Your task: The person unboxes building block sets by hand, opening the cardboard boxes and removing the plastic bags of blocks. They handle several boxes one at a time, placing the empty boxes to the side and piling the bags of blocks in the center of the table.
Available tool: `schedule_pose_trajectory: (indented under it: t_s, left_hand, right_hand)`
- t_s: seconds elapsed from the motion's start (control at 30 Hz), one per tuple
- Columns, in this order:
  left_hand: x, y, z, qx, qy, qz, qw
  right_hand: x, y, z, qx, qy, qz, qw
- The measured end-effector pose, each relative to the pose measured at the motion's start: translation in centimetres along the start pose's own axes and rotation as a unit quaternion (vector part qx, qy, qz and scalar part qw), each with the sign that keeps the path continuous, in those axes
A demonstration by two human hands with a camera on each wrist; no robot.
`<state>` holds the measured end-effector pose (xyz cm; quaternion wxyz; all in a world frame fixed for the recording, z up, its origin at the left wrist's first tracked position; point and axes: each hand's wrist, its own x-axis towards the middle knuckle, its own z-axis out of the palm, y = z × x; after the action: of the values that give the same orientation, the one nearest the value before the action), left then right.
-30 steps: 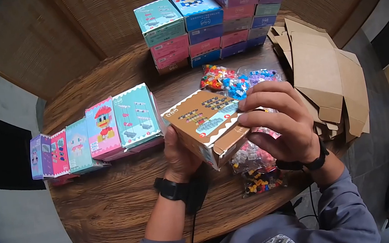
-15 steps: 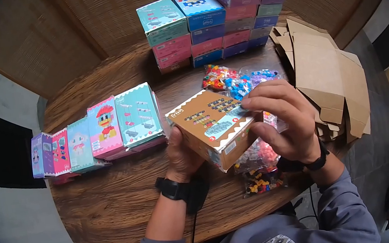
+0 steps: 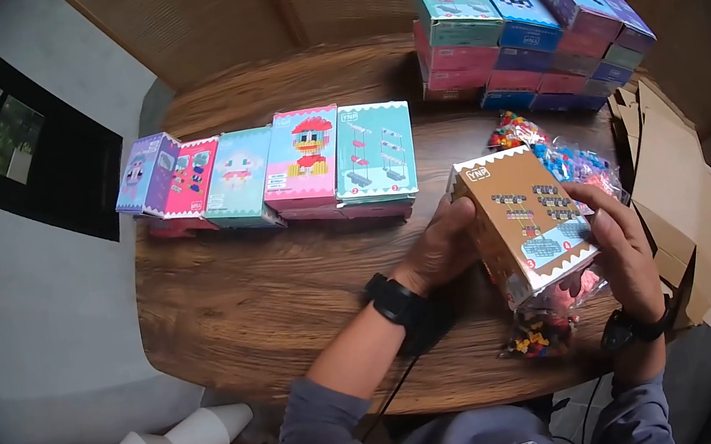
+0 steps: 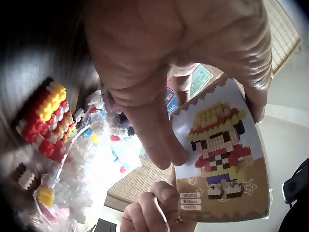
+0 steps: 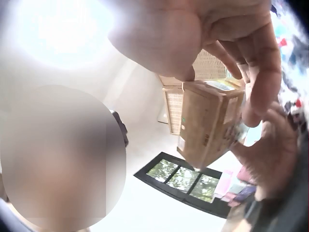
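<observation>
A brown cardboard toy-brick box [image 3: 524,225], with brick diagrams on its top, is held above the table between both hands. My left hand [image 3: 440,251] grips its left side, thumb along the upper edge. On the opposite side my right hand [image 3: 622,253] grips it with the thumb near the top corner. In the left wrist view the box's face [image 4: 222,159] shows a brick figure in a yellow hat. Below the box, clear bags of coloured bricks [image 3: 540,337] lie on the table, partly hidden by it.
A row of toy-brick boxes [image 3: 302,161] stands on the wooden table [image 3: 249,305] at the left. More boxes [image 3: 521,44] are stacked at the back right. Flattened brown cartons [image 3: 680,204] lie along the right edge.
The box's near end flap, standing out a second ago, is now folded in. My right hand has moved from that end to the right side. The head view has swung left.
</observation>
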<state>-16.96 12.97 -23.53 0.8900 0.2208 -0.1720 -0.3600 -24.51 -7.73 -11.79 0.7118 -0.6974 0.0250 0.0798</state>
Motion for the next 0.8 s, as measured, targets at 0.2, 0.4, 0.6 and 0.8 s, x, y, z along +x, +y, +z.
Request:
schedule_pose_trajectory:
  t_s: [0.2, 0.4, 0.6, 0.8]
  left_hand:
    - [0.6, 0.0, 0.3, 0.020, -0.026, 0.018, 0.999]
    - [1.0, -0.1, 0.8, 0.034, -0.018, 0.020, 0.999]
    - [1.1, 0.4, 1.7, 0.098, 0.005, -0.020, 0.995]
    - [0.7, 1.0, 4.2, 0.195, 0.029, -0.007, 0.980]
  right_hand:
    - [0.0, -0.4, 0.0, 0.066, -0.022, 0.003, 0.998]
    - [0.4, 1.1, 0.2, 0.013, 0.084, -0.105, 0.991]
    - [-0.2, 2.5, -0.7, 0.027, 0.089, -0.109, 0.990]
    - [-0.9, 3.8, -1.9, 0.039, 0.078, -0.115, 0.990]
